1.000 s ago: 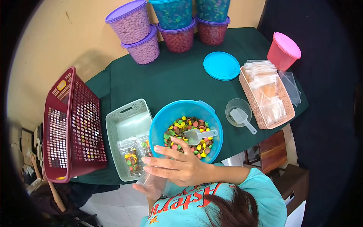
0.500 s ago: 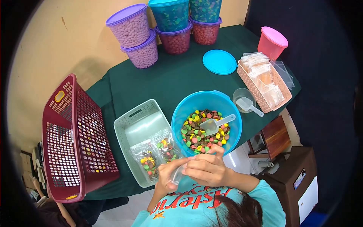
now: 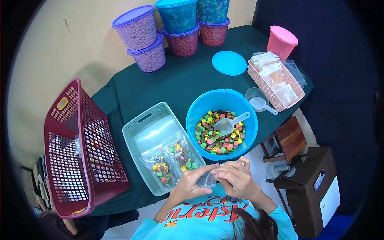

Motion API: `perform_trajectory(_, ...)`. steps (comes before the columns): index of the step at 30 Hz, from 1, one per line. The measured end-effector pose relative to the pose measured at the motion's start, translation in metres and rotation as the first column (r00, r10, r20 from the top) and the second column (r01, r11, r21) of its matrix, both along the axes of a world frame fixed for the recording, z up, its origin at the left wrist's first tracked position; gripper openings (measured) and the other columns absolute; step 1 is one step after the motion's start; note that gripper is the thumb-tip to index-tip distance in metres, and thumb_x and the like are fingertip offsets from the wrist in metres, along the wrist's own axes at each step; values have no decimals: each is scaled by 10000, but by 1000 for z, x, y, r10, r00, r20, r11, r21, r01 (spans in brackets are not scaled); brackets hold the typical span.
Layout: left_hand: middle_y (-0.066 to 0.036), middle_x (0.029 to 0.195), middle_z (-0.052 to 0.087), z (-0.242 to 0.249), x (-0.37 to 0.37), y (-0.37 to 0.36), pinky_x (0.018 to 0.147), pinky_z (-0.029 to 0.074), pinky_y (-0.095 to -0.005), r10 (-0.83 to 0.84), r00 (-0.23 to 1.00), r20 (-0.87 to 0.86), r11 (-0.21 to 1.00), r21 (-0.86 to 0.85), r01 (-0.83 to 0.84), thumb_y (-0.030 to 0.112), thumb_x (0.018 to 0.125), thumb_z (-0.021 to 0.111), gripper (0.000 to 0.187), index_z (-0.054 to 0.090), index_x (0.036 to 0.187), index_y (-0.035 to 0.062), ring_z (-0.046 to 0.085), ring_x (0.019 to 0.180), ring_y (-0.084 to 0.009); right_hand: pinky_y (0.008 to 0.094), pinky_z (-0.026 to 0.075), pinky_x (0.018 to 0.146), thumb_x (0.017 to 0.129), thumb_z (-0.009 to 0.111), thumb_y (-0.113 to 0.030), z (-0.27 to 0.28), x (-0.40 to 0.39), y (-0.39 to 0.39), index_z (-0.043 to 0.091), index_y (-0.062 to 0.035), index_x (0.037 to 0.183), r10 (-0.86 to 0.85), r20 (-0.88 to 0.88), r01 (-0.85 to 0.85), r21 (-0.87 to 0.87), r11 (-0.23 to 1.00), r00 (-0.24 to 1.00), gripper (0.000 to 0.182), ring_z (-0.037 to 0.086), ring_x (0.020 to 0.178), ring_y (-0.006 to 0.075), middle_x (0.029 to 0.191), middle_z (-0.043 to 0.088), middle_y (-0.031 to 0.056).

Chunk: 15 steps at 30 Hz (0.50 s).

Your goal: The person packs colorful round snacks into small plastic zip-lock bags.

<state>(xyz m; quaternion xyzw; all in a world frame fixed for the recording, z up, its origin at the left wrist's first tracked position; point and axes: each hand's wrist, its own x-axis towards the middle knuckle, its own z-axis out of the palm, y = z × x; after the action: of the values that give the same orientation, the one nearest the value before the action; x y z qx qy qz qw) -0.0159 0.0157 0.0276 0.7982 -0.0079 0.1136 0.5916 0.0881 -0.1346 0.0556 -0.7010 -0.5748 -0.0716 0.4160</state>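
A small clear zip bag (image 3: 207, 181) is between my hands, low in front of my chest. My left hand (image 3: 189, 185) grips its left side between thumb and fingers. With bunched fingertips, my right hand (image 3: 235, 177) pinches the bag's upper right edge. Whether anything is inside the bag cannot be seen. Just beyond my hands is a blue tub (image 3: 252, 136) of colourful button-shaped candies (image 3: 212, 138), with a clear scoop (image 3: 226, 126) lying on top of them. To the left, a pale green tray (image 3: 132, 138) holds filled bags of candies (image 3: 162, 170).
A maroon basket (image 3: 106, 160) stands at the left. Stacked lidded tubs (image 3: 140, 38) line the back, near a loose blue lid (image 3: 229, 63). On the right are a pink basket (image 3: 276, 90) of empty bags, a cup (image 3: 256, 95) with a scoop, and a pink tub (image 3: 282, 42). Another person's arm shows lower left.
Both hands have moved a little right with the bag, which now shows more openly between them. The camera view has shifted slightly.
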Motion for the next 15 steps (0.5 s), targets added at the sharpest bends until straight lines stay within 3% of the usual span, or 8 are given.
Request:
perform_trajectory(2, -187, 958, 607, 1, -1, -2, 723, 486, -348, 8, 1000, -3, 1000, -6, -8, 584, 689, 589, 734, 514, 1114, -10, 616, 859, -308, 314, 270, 775, 690, 658, -59, -1, 0, -1, 568, -87, 848, 14, -10, -14, -1, 1000, 1000, 184, 551, 850, 121, 916, 618, -17)
perform_trajectory(4, -185, 952, 612, 0, -1, -5, 748, 482, -337, 85, 996, 40, 996, -15, -84, 488, 756, 579, 606, 524, 1088, -15, 618, 867, -296, 313, 269, 779, 693, 652, -56, 1, 1, -2, 560, -89, 833, 30, -17, -30, -3, 1000, 999, 171, 550, 863, 128, 972, 619, 0)
perform_trajectory(6, -182, 951, 614, -4, -1, -2, 757, 480, -333, 114, 993, 32, 992, -54, -112, 438, 784, 564, 544, 528, 1075, -20, 618, 874, -287, 317, 267, 786, 705, 638, -66, 10, 3, 0, 534, -89, 804, 25, 28, -21, -117, 993, 999, 145, 548, 889, 145, 1128, 569, 50)
perform_trajectory(9, -173, 948, 622, 4, 3, -6, 776, 474, -330, 177, 984, 25, 981, -86, -174, 318, 837, 530, 410, 539, 1047, -34, 618, 893, -260, 318, 279, 796, 716, 622, -74, 5, 15, -2, 511, -86, 791, 94, 28, -90, -116, 989, 995, 135, 525, 916, 155, 1232, 496, 84)
perform_trajectory(15, -160, 898, 632, 12, 12, -18, 733, 486, -320, 215, 970, 112, 973, -104, -204, 263, 838, 539, 338, 577, 984, -39, 630, 836, -255, 347, 311, 798, 681, 647, -65, 8, 38, -1, 546, -95, 802, 120, 22, -120, -11, 993, 993, 161, 484, 918, 223, 1199, 510, 110)
